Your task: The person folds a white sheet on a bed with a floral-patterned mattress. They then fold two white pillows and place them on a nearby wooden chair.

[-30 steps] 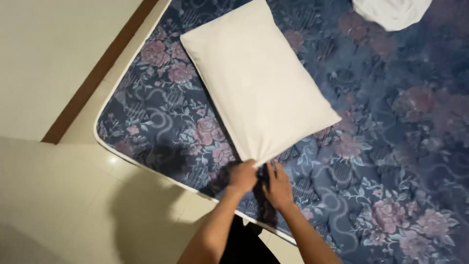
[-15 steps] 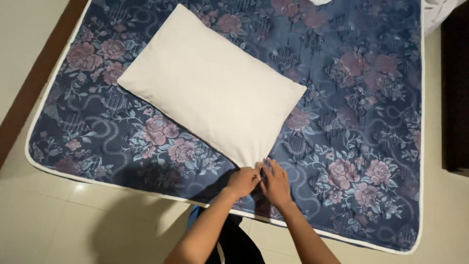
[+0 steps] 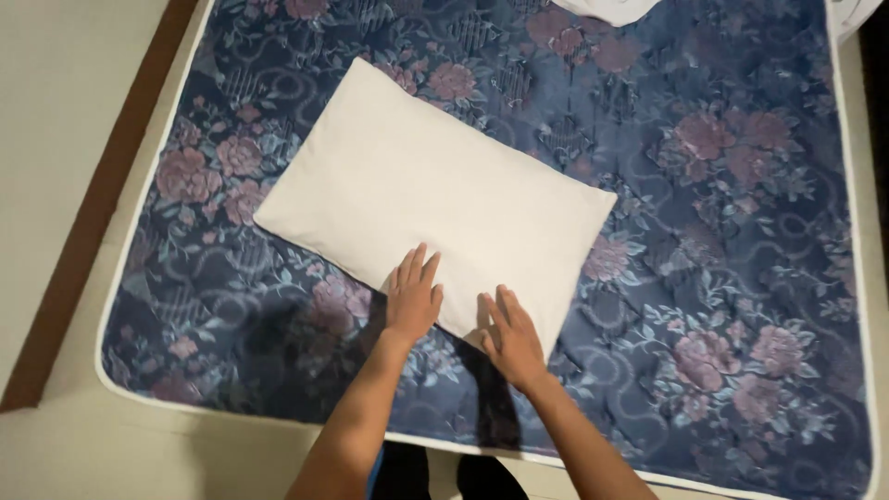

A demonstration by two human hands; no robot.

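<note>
Left hand [image 3: 412,301] and right hand [image 3: 511,335] flat, fingers spread, grasping nothing, on pillow [image 3: 435,190] edge at six o'clock; mattress [image 3: 732,278] beneath.

A cream pillow [image 3: 435,194] lies slanted on a dark blue floral mattress [image 3: 722,278]. Both hands rest flat, fingers spread, on the pillow's near edge: the left hand [image 3: 412,298] beside the right hand [image 3: 511,335]. White cloth [image 3: 607,9] shows beyond the pillow's far side.
</note>
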